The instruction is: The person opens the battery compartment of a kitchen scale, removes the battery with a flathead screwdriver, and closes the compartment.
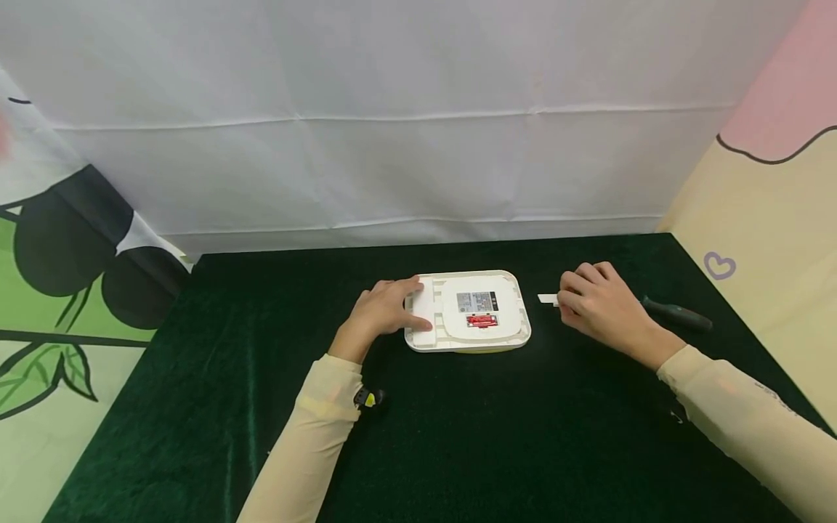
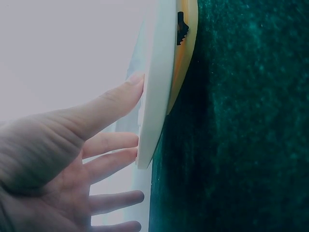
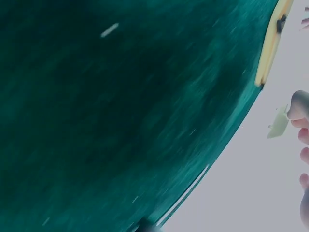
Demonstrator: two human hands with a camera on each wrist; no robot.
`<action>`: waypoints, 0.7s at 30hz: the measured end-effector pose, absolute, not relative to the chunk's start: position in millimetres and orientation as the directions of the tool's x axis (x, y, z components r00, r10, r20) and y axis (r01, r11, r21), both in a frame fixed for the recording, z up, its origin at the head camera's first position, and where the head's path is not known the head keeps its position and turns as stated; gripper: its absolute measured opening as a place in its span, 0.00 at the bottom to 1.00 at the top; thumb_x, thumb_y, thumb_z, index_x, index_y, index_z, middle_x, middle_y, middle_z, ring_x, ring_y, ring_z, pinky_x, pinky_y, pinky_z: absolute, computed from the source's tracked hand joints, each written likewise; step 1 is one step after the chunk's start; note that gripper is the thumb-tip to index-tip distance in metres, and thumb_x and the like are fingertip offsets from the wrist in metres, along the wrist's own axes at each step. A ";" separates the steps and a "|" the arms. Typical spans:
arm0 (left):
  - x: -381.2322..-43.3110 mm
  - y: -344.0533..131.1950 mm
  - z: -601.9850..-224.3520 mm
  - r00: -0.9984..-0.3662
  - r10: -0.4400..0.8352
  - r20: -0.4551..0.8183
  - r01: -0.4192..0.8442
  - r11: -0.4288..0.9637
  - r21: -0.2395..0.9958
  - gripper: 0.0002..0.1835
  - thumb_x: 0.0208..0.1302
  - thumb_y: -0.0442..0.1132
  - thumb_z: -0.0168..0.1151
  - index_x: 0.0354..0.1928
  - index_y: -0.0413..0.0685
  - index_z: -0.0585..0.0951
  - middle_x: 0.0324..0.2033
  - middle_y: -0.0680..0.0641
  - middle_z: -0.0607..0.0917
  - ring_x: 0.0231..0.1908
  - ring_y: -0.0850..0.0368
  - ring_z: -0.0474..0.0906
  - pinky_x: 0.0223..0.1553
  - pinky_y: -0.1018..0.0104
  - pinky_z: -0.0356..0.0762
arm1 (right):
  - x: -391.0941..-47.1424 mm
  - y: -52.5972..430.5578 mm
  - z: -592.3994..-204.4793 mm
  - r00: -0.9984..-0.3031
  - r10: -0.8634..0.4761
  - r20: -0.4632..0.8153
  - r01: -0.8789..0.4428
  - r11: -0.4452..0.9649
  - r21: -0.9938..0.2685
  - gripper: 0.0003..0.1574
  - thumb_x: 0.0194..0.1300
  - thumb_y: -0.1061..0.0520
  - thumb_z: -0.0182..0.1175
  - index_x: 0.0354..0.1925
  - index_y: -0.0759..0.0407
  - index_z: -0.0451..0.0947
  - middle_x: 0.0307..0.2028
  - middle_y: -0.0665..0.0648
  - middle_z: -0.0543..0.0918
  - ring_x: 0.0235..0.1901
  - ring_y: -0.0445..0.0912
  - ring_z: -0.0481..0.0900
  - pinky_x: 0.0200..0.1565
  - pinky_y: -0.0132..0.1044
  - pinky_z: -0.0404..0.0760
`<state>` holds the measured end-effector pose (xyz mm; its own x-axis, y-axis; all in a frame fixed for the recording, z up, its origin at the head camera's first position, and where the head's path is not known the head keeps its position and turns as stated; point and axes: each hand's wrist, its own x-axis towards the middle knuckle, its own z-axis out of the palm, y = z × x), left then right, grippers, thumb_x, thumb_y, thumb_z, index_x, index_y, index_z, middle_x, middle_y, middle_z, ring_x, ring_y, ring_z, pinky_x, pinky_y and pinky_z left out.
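Note:
A flat white device point(image 1: 458, 330) with rounded corners lies on the dark green cloth, a printed label point(image 1: 477, 301) and red batteries point(image 1: 482, 320) in an uncovered compartment facing up. My left hand point(image 1: 386, 309) rests at its left end, thumb and fingers spread and touching the edge. In the left wrist view, a yellow underside point(image 2: 181, 77) with a black toothed part shows below the white rim. To the right of the device, my right hand point(image 1: 598, 309) pinches a small white cover point(image 1: 547, 298) between thumb and fingertips, held apart from the device.
Beyond my right wrist lies a tool with a dark handle point(image 1: 683, 315); its other end is hidden behind the hand. A white cloth wall point(image 1: 418, 174) rises behind the table, and patterned cloth hangs on both sides.

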<state>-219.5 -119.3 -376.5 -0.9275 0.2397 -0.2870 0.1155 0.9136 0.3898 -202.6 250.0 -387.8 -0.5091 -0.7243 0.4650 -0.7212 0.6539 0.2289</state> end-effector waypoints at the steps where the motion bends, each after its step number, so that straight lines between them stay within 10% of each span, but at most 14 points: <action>1: -219.4 -119.2 -376.5 -0.927 0.240 -0.286 0.115 0.912 0.393 0.48 0.54 0.60 0.71 0.75 0.60 0.61 0.73 0.48 0.63 0.70 0.44 0.57 0.68 0.40 0.54 | -203.1 255.8 -388.3 -0.510 -0.721 0.469 -0.719 0.657 0.228 0.04 0.50 0.60 0.68 0.26 0.56 0.80 0.33 0.57 0.78 0.36 0.55 0.72 0.42 0.52 0.72; 21: -220.0 -120.6 -380.2 -0.928 0.256 -0.271 0.136 0.909 0.394 0.48 0.54 0.61 0.70 0.75 0.59 0.61 0.74 0.49 0.63 0.63 0.47 0.64 0.64 0.44 0.61 | -197.7 313.3 -411.5 -0.605 -0.700 0.378 -0.694 0.697 0.179 0.10 0.44 0.60 0.75 0.29 0.53 0.84 0.38 0.59 0.76 0.39 0.56 0.72 0.37 0.48 0.70</action>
